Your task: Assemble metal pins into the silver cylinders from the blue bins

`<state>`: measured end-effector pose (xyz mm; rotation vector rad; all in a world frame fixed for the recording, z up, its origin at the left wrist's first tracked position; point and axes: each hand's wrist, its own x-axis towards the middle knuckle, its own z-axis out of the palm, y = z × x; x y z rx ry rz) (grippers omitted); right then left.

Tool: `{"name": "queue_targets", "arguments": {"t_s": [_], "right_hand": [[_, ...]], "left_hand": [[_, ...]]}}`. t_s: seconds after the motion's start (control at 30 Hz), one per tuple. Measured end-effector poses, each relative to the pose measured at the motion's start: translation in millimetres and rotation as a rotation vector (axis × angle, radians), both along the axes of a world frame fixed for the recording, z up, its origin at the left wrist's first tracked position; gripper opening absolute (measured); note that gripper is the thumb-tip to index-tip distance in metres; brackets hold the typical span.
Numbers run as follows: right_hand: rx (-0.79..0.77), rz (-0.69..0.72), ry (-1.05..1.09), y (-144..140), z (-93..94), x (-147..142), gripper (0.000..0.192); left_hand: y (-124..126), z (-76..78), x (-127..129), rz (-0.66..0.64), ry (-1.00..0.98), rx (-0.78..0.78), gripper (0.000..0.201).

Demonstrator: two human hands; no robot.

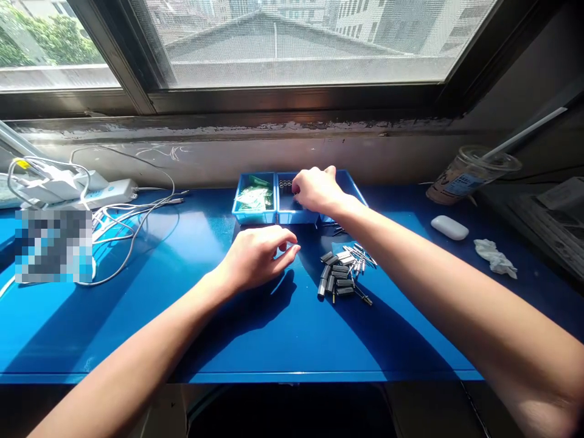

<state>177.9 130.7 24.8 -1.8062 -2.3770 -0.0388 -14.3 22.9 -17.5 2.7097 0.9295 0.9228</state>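
My right hand [319, 190] reaches into the middle blue bin [296, 216], its fingers bent downward and closed together. Whatever lies at its fingertips is hidden from me. Small dark cylindrical parts [285, 184] show in that bin, left of the fingers. Nearer to me, my left hand [260, 257] hovers over the blue table with curled fingers, a gap between thumb and forefinger, and nothing in it. Right of it lies a pile of dark grey blocks [337, 275] with thin silvery metal pins [360, 257].
The left bin [254, 216] holds shiny green packets [256, 196]; a third bin [351, 188] is partly behind my right arm. White cables and a power strip [112, 192] lie left. A drink cup [469, 173], white case [449, 227] and crumpled tissue [495, 257] are right.
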Motion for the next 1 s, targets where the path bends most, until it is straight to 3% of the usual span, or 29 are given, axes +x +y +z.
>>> {"name": "queue_targets", "arguments": {"t_s": [0.37,0.6,1.0], "right_hand": [[0.023,0.031,-0.002,11,-6.8,-1,0.01],[0.029,0.046,0.004,14,-7.8,-7,0.026],[0.103,0.043,-0.027,24,-13.8,-11,0.028]], "left_hand": [[-2,-0.3,2,0.005,0.004,0.003,0.017],[-2,0.5,2,0.013,0.013,-0.006,0.018],[-2,0.6,1,0.017,0.028,0.015,0.018]]}}
